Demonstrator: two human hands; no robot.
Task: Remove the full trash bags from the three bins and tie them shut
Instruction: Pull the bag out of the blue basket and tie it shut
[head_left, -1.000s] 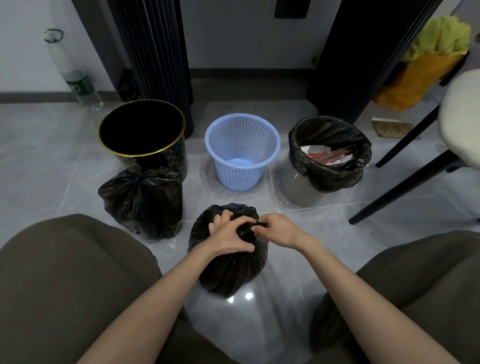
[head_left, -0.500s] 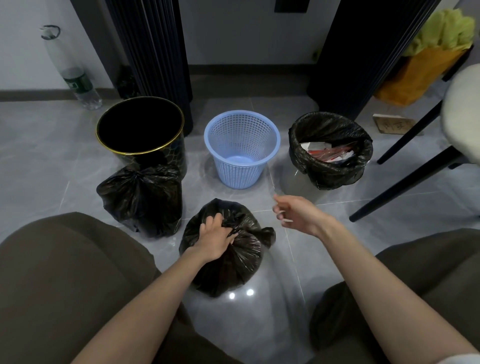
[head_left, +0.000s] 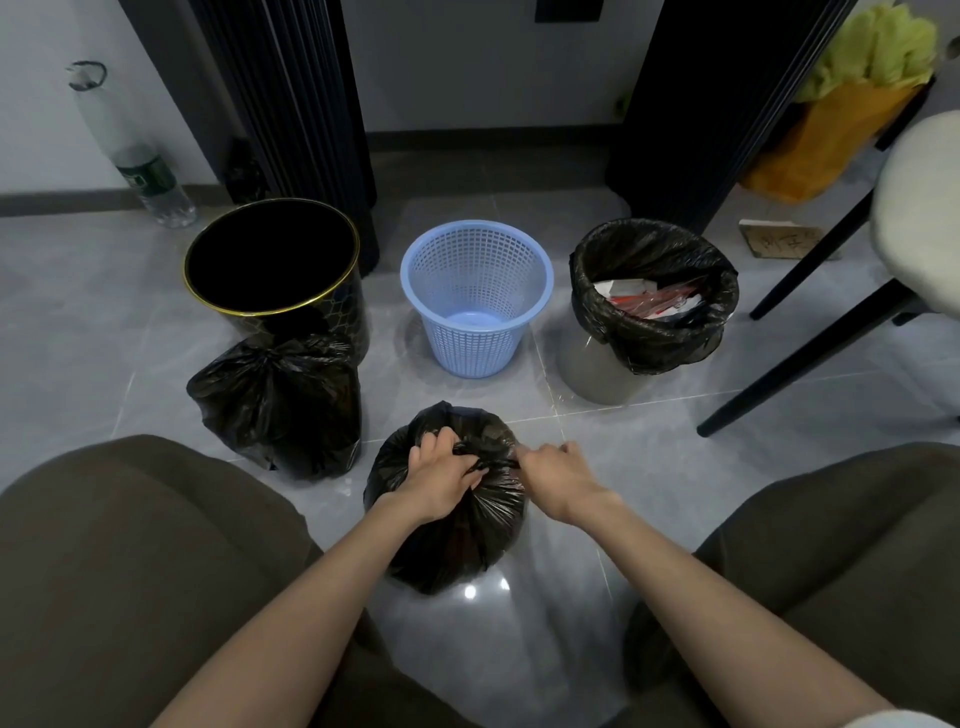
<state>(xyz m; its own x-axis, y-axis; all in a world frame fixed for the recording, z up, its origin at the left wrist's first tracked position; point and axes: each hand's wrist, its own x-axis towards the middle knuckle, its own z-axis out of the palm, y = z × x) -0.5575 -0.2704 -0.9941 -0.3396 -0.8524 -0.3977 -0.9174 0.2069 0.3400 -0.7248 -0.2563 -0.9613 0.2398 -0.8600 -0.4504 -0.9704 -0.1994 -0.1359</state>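
A black trash bag (head_left: 457, 535) sits on the floor between my knees. My left hand (head_left: 441, 475) grips its bunched neck from the left, and my right hand (head_left: 553, 470) pinches the same neck from the right. A second black bag (head_left: 278, 402), tied shut, stands to the left in front of the black gold-rimmed bin (head_left: 272, 260), which holds no bag. The blue mesh basket (head_left: 475, 296) in the middle has no bag either. The grey bin (head_left: 587, 364) at right still has a black liner (head_left: 654, 332) folded over its rim, with paper and red wrappers inside.
A chair with black legs (head_left: 810, 353) and a pale seat stands at the right. A plastic bottle (head_left: 150, 176) leans on the left wall. Dark fluted columns (head_left: 296, 104) rise behind the bins. A yellow-orange bag (head_left: 831, 135) and a cardboard piece (head_left: 779, 244) lie at the far right.
Half a second ago my right hand was off the bag, lifted to the right; it has come back and taken hold of the neck. My left hand kept its grip.
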